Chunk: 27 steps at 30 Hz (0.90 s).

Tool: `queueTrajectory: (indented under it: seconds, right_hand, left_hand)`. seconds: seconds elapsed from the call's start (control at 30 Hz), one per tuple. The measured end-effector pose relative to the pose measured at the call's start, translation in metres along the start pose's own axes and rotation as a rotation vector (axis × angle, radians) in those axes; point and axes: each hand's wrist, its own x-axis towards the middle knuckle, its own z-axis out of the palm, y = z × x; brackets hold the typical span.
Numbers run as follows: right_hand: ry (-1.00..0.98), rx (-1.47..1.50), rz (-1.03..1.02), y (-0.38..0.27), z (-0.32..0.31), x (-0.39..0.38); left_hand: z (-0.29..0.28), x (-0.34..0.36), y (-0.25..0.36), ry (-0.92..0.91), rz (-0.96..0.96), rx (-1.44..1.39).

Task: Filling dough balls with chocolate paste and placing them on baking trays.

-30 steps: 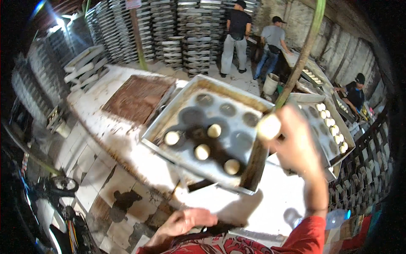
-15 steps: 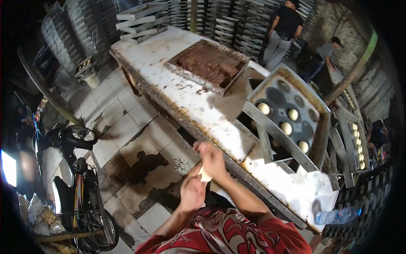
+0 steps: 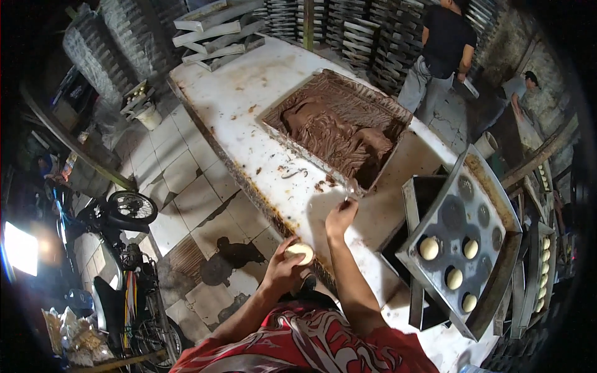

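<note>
A flattened round of pale dough [image 3: 300, 253] rests in my left hand [image 3: 284, 268], its fingers curled around the edge, just off the table's near edge. My right hand [image 3: 341, 219] is over the white tabletop, closed on the handle of what looks like a small spoon [image 3: 352, 186]. The spoon's end is beside the near corner of a shallow rectangular tray [image 3: 298, 153]. Thick brown chocolate-like paste [image 3: 329, 127] fills much of that tray.
To the right, a tilted metal baking tray [image 3: 444, 248] with round hollows bears several dough balls [image 3: 454, 278], on top of other trays. Stacked metal trays [image 3: 214, 37] stand at the table's far end. A motorcycle [image 3: 134, 273] is at left. Two people [image 3: 444, 43] are beyond the table.
My right hand has left the dough and moved forward to the paste tray, now with the spoon. My left hand keeps the dough, which now shows as a flat round. The view has shifted.
</note>
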Motion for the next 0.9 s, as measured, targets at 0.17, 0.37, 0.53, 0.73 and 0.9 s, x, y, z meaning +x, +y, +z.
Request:
queueTrajectory:
  seconds: [0.17,0.37,0.53,0.73,0.9]
  right_hand:
    - [-0.333,-0.179,-0.358,-0.085,-0.001,0.012]
    - [-0.479,-0.997,-0.521,-0.068,0.09,0.177]
    - [-0.616,-1.283,-0.612,-0.049,0.117,0.201]
    - [-0.799,-0.973,-0.22,-0.093,0.065,0.168]
    - [-0.402,-0.357,-0.305,-0.138,0.041,0.079]
  left_hand:
    - [0.012,0.098,-0.034,-0.276,-0.531,-0.232]
    - [-0.046,0.185,-0.079,-0.697,-0.725,-1.144]
    - [-0.073,0.219,-0.132,-0.373,-1.107,-1.388]
    - [-0.061,0.235,-0.167,-0.146,-1.341,-1.409]
    - [-0.046,0.263,-0.122,-0.181,-1.422,-1.668]
